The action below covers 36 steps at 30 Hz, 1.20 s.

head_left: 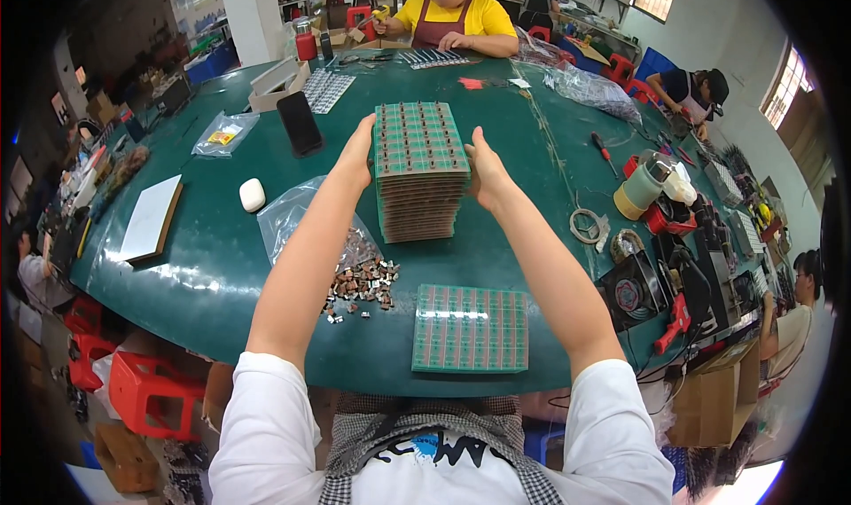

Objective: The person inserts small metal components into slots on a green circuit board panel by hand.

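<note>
A tall stack of green circuit boards point(418, 205) stands upright on the table in front of me. Small dark upright parts dot its top board in rows. My left hand point(358, 150) presses along the left side of the stack, and my right hand point(487, 170) clasps the opposite side with its thumb raised. Some of the right fingers are hidden behind the boards. Closer to me lies a low pile of bare green circuit boards point(470, 328). Beside my left forearm, small brown-and-silver components point(363, 281) spill from a clear plastic bag point(288, 215).
A black phone point(300, 124), a white earphone case point(253, 195) and a white flat block point(152, 219) lie to the left. On the right are a screwdriver point(605, 154), a tape roll point(585, 226), a green flask point(644, 186) and a black fan point(631, 297). A co-worker point(452, 17) sits opposite.
</note>
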Each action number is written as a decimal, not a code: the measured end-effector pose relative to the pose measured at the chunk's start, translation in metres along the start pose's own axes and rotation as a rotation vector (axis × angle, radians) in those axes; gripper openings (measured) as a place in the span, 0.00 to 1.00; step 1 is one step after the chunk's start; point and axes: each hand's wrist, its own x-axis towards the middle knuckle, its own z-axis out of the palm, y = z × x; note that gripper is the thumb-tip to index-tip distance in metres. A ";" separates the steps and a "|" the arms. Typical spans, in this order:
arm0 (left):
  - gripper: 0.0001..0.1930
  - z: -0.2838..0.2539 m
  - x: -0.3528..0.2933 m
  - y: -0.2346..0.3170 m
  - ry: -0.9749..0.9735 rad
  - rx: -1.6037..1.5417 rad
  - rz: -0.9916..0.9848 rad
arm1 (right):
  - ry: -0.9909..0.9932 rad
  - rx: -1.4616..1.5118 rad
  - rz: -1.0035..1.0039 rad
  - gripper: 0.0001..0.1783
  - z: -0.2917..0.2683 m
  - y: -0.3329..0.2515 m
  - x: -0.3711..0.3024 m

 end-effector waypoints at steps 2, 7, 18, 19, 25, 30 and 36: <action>0.22 0.000 -0.013 0.005 0.155 0.226 0.042 | 0.139 -0.161 0.018 0.48 0.007 -0.010 -0.019; 0.16 0.003 -0.022 0.001 0.094 0.285 0.142 | 0.078 -0.146 0.010 0.50 -0.003 -0.015 -0.030; 0.14 0.001 -0.017 0.001 0.030 0.261 0.127 | 0.049 -0.151 0.015 0.50 -0.007 -0.013 -0.037; 0.16 0.003 -0.019 0.001 0.052 0.251 0.126 | 0.068 -0.154 -0.002 0.49 -0.007 -0.014 -0.038; 0.22 0.005 -0.027 0.011 0.353 0.578 0.270 | 0.200 -0.522 -0.523 0.30 0.011 -0.044 -0.036; 0.16 -0.013 -0.023 0.018 0.335 0.705 0.308 | -0.006 -1.007 -0.866 0.10 0.073 -0.071 -0.029; 0.16 -0.017 -0.018 0.018 0.169 0.798 0.176 | -0.096 -1.471 -0.779 0.07 0.100 -0.064 -0.003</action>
